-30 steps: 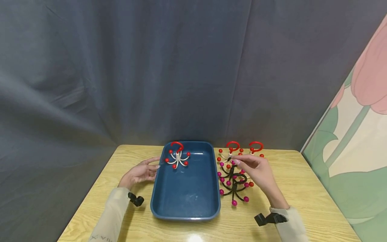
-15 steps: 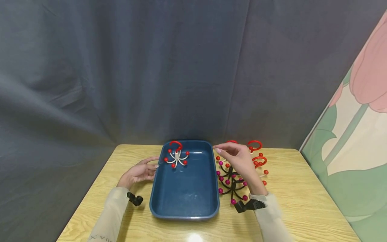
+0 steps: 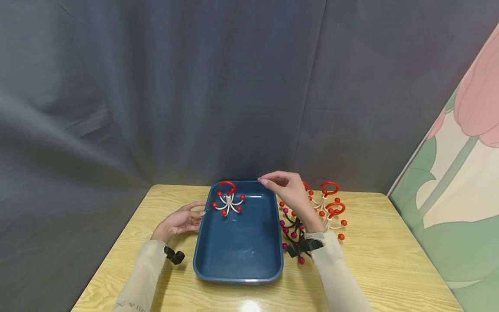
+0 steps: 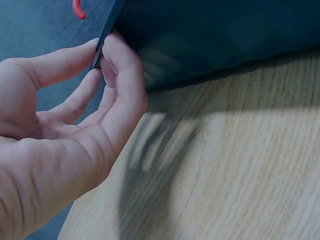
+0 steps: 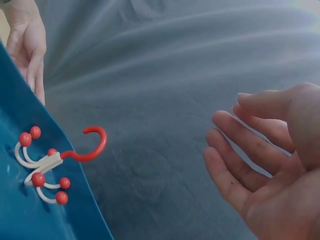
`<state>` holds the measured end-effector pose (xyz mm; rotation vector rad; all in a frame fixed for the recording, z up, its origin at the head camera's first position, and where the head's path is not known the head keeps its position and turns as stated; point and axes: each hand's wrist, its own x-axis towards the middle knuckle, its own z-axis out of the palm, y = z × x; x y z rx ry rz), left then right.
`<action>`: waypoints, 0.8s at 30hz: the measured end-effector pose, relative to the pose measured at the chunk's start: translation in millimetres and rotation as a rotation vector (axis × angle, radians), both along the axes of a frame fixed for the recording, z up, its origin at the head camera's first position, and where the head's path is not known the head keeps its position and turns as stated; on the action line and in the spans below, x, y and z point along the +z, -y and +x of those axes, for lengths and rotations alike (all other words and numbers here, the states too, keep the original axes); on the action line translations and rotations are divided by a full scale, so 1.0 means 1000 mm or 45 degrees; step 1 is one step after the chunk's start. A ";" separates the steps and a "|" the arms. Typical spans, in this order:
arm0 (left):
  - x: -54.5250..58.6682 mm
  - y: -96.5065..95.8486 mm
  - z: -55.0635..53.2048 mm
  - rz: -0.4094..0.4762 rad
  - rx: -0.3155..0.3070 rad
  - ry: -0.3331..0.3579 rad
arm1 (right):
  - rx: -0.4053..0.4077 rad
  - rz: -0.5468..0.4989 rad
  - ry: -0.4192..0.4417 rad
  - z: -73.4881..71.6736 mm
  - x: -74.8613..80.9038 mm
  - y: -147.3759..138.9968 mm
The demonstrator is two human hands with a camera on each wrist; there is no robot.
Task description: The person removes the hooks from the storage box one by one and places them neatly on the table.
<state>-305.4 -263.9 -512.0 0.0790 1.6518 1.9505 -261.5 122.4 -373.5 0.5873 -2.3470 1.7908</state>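
Note:
A blue rectangular tray (image 3: 238, 277) stands on the table. My left hand (image 3: 180, 223) holds its left rim, with thumb and fingers on either side of the edge in the left wrist view. Near the tray's far left corner sits a white rotating hook hanger (image 3: 228, 202), with curved arms, red ball tips and a red top hook. My right hand (image 3: 286, 188) is raised over the tray's far right corner. In the right wrist view the right hand (image 5: 265, 155) has loosely bent, spread fingers and nothing between them.
Right of the tray, several similar hangers stand on the wooden table (image 3: 378, 247): white ones with red tips (image 3: 330, 188) and black ones with magenta tips (image 3: 294, 234), partly hidden by my right arm. A grey curtain (image 3: 234, 108) hangs behind; a flower-painted panel (image 3: 456, 195) is at right.
My right hand has moved left and away from the hangers to above the tray's far right corner. The left hand, the tray and the hanger in it have stayed put.

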 end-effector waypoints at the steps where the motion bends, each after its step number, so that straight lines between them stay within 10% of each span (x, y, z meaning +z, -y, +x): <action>1: 0.001 0.000 0.000 -0.006 0.004 -0.003 | 0.008 -0.002 -0.001 -0.002 0.001 0.002; 24: 0.000 0.000 0.002 0.005 0.011 -0.006 | -0.026 -0.023 0.102 -0.052 -0.019 0.048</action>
